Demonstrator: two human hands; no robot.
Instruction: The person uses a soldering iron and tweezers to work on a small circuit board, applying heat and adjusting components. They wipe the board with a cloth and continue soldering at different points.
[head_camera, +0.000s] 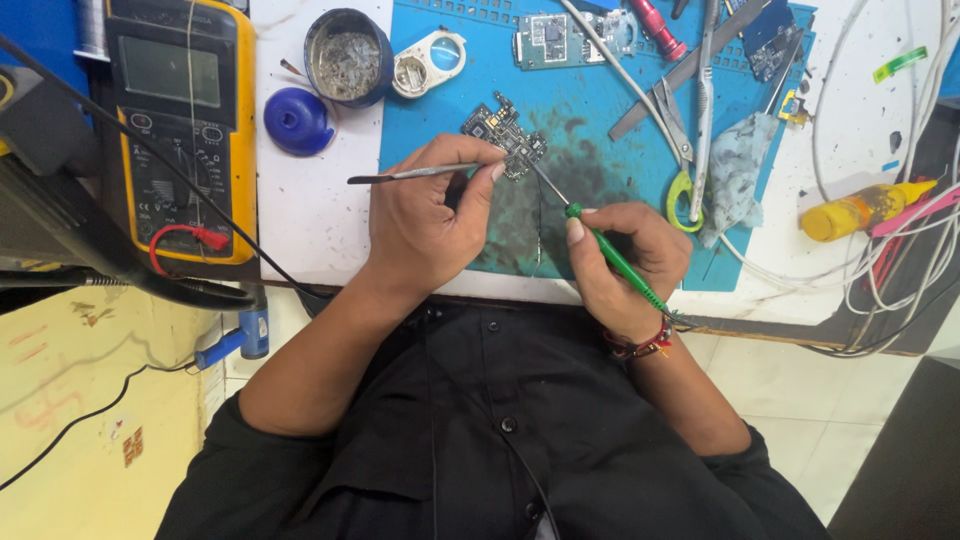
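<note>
Leftmost, yellow multimeter on the bench, beside a blue cap and a round tin. Then left hand, grip closed on thin metal tweezers, tips touching a small dark circuit board on the blue mat. Further right, right hand, grip closed on a green-handled tool, tip at the board's lower edge.

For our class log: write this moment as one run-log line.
left hand: holds tweezers | right hand: holds green screwdriver | both on circuit board
</note>
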